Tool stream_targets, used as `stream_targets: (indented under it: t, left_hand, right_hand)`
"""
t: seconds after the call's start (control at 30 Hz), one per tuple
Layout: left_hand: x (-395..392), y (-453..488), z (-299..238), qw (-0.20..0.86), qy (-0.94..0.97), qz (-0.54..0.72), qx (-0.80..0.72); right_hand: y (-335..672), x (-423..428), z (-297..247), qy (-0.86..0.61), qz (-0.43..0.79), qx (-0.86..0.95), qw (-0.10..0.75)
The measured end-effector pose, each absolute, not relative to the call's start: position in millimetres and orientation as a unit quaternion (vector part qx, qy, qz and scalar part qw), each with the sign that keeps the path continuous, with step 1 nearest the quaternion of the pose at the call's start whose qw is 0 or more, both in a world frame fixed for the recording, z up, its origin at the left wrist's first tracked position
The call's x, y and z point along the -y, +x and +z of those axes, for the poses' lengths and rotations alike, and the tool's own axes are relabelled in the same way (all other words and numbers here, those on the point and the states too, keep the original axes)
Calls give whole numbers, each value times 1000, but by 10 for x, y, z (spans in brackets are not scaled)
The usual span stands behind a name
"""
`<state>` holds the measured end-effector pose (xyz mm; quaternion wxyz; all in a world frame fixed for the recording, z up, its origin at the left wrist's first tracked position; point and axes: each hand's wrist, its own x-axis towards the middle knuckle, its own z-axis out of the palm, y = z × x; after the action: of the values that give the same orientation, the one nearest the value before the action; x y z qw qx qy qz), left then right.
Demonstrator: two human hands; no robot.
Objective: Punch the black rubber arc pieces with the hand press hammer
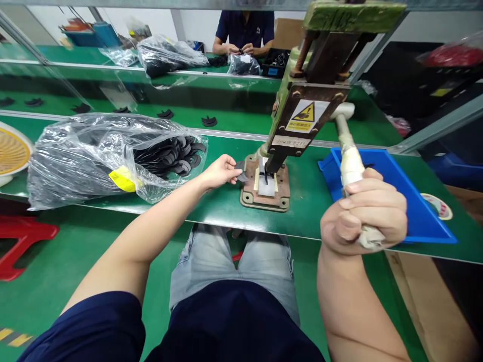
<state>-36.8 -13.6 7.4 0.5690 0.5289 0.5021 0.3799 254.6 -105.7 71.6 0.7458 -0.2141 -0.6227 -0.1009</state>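
Observation:
My left hand [222, 172] pinches a dark, flat curved piece [242, 176] at the left edge of the press base [249, 193]. My right hand [368, 213] is wrapped round the tape-covered lever [349, 156] of the green and brown hand press [317, 90]. The press ram [277, 158] is down near a pale plate [266, 186] on the base, where a small black part [266, 177] shows beneath it. Left of my left hand, a clear plastic bag [83, 156] lies open, with many black curved pieces [171, 156] showing at its mouth.
A blue bin [422, 201] stands right of the press, with a tape roll [437, 207] beside it. Black curved pieces [209, 121] lie spaced along the green strip behind. Across the bench a person [245, 32] handles something small. A red stool [22, 236] is at lower left.

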Motion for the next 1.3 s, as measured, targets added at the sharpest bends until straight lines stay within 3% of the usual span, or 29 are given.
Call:
stream_targets:
  t: [0.13, 0.67, 1.03, 1.3]
  left_hand:
    - [131, -124, 91, 591, 532, 361, -487]
    - [-79, 95, -101, 482, 623, 340, -514]
    - [-171, 148, 198, 583, 559, 219, -547]
    - [-195, 167, 235, 558, 592, 208, -543]
  right_hand:
    - [2550, 1068, 723, -214, -100, 631, 739]
    - [2547, 1094, 717, -247, -112, 624, 733]
    - [2515, 1088, 729, -234, -106, 618, 743]
    - [2538, 1111, 746, -237, -106, 637, 726]
